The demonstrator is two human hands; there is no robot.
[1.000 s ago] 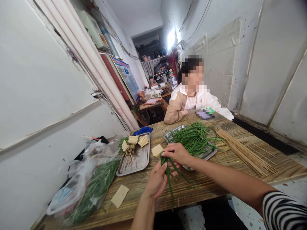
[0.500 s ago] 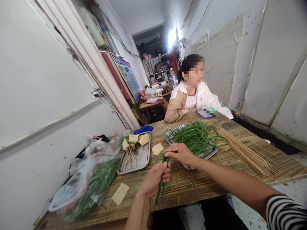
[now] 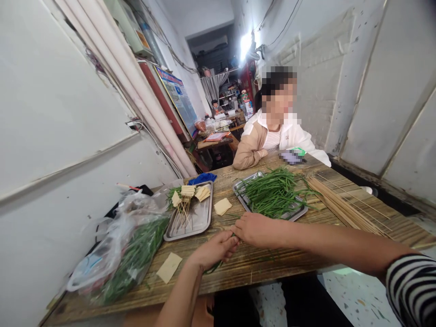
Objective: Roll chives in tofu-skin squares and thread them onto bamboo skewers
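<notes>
**Green strands (image 3: 214, 268) gathered between 2 hands at the near side of the table (image 3: 250, 270)**

On the far left from where I stand, a clear plastic bag (image 3: 136, 259) of long greens lies along the table's edge, perhaps put there to leave the middle free for handwork. Right of it, a pale sheet (image 3: 169, 268) lies flat by itself, within easy reach. Next comes a metal tray (image 3: 205, 217) with pale rolls (image 3: 188, 190) on thin sticks, grouped at its far end, seemingly to keep them together. A blue cloth (image 3: 202, 178) sits just behind.

The left hand (image 3: 215, 247) has its fingers curled around the strands, which trail below it; the closed grasp probably keeps them from spreading. A small pile of pale sheets (image 3: 223, 206) lies just beyond. The right hand (image 3: 254, 229) meets the left, fingers bent down; I can't tell whether its hidden tips grip anything.

Past it, a 2nd tray (image 3: 293, 219) carries a heap of loose greens (image 3: 272, 190), handy to the right arm. A seated person (image 3: 252, 143) leans on the table behind. Farthest right, bare sticks (image 3: 335, 204) lie mostly lengthwise in a bundle, likely for easy picking.
</notes>
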